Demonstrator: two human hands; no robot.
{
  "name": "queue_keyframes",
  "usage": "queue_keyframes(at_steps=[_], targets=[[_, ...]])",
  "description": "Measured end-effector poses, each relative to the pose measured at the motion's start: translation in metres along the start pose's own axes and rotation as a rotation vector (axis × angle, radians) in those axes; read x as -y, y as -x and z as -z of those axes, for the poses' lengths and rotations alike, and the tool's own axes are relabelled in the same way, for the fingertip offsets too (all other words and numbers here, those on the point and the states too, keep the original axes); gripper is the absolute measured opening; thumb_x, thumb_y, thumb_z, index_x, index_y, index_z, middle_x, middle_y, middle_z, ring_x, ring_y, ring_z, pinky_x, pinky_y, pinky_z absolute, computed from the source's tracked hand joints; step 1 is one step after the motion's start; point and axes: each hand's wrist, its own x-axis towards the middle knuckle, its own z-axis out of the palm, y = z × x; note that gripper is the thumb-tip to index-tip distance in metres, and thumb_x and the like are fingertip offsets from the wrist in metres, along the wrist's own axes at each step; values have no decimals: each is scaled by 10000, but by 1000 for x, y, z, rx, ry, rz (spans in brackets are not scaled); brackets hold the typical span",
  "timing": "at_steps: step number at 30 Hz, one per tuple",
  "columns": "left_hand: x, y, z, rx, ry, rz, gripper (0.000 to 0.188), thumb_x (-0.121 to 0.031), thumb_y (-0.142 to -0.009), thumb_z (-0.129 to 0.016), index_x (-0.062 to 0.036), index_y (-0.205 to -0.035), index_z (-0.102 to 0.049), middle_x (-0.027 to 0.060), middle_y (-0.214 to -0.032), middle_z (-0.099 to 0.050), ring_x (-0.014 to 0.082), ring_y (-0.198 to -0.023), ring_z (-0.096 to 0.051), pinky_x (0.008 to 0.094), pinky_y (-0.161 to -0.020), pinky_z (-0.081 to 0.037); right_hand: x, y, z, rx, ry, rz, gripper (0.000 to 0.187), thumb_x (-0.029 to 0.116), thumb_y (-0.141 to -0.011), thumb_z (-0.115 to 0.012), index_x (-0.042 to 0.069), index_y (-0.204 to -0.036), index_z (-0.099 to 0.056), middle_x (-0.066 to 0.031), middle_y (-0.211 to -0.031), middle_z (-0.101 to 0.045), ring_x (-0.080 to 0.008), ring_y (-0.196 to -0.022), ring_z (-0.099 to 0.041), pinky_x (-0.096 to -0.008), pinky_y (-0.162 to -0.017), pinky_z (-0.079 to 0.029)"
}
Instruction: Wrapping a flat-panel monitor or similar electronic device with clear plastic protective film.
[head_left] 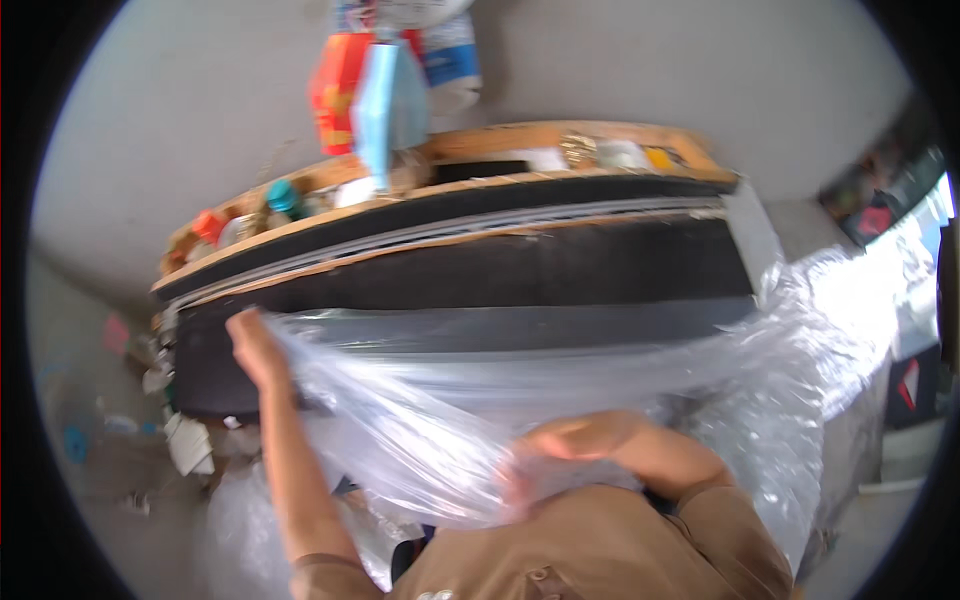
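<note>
A wide sheet of clear plastic film stretches between my two hands in gathered, shiny folds. At the left, my left hand is closed on the film's upper corner, over the dark worktop. Close to my body, my right hand is bent around the bunched film; motion blurs its fingers, and some show through the plastic. More of the film runs off to the right in a crumpled heap.
Behind the worktop, a wooden-edged shelf holds a teal-capped bottle, an orange-topped container and small items. Red and light-blue bags hang on the grey wall. Scraps lie at the lower left, beside more loose plastic.
</note>
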Motion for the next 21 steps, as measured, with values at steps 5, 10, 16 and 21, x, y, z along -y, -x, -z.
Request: queue_keyframes(at_steps=[5, 10, 16, 21], targets=[[90, -55, 84, 24, -748, -29, 270, -370, -926, -348, -148, -1048, -441, 228, -907, -604, 435, -879, -552, 513, -669, -428, 66, 183, -24, -911, 1352, -659, 269, 198, -752, -655, 66, -976, -588, -110, -823, -623, -217, -737, -602, -333, -641, -463], [69, -49, 49, 36, -605, -125, 331, -388, -922, -364, -103, -1024, -499, 202, -957, -609, 399, -891, -561, 472, -685, -444, 43, 363, 0, -2433, 1011, -368, 374, 341, -836, -525, 6, -1001, -553, -131, -834, -608, -249, -725, -608, -360, -584, -479], [132, -80, 90, 7, -795, -35, 344, -370, -900, -353, -89, -1013, -516, 223, -944, -584, 408, -871, -558, 479, -703, -444, -73, 223, 52, -1508, -19, 392, 213, 267, -855, -550, 61, -898, -584, -1, -696, -558, -67, -538, -489, -205, -442, -374], [136, -89, 98, -48, -952, 237, 411, -478, -896, -303, -196, -1126, -492, 169, -1077, -578, 397, -966, -538, 479, -782, -435, -100, 310, 12, -2125, 1127, -887, 154, 179, -785, -588, 49, -866, -575, -90, -741, -592, -263, -675, -587, -369, -581, -463]])
